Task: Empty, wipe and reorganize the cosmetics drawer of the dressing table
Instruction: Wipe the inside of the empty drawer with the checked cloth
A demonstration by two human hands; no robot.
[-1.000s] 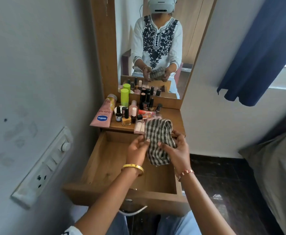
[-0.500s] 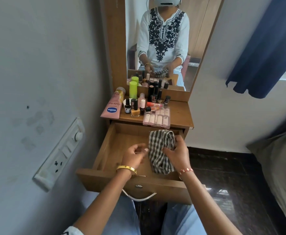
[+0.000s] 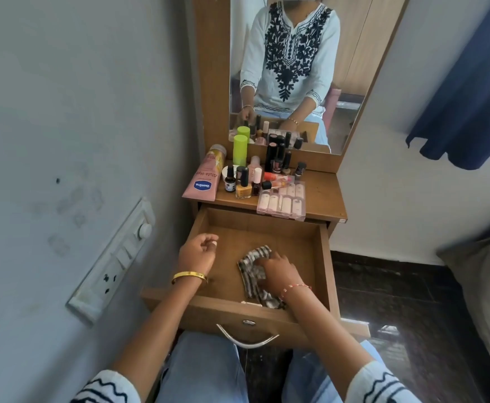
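The wooden drawer (image 3: 296,248) of the dressing table is pulled out above my knees, and a black-and-white checked cloth (image 3: 254,257) is the only thing lying in it. My right hand (image 3: 278,270) grips the bunched cloth and holds it down on the drawer floor, right of centre. My left hand (image 3: 197,254) hovers over the drawer's left side, fingers loosely curled and holding nothing. The cosmetics stand on the tabletop (image 3: 322,196): a pink Vaseline tube (image 3: 204,178), a green bottle (image 3: 240,149), several nail polish bottles (image 3: 243,187) and a clear pink case (image 3: 281,199).
A mirror (image 3: 296,68) rises behind the tabletop and reflects me. The wall with a switchboard (image 3: 113,260) is close on the left. A blue curtain (image 3: 470,82) hangs at the right, with a bed edge (image 3: 488,286) below it. The drawer's metal handle (image 3: 246,340) faces my knees.
Both hands held the cloth up above the drawer. My right hand has since brought it down onto the drawer floor, and my left hand has let go and moved left.
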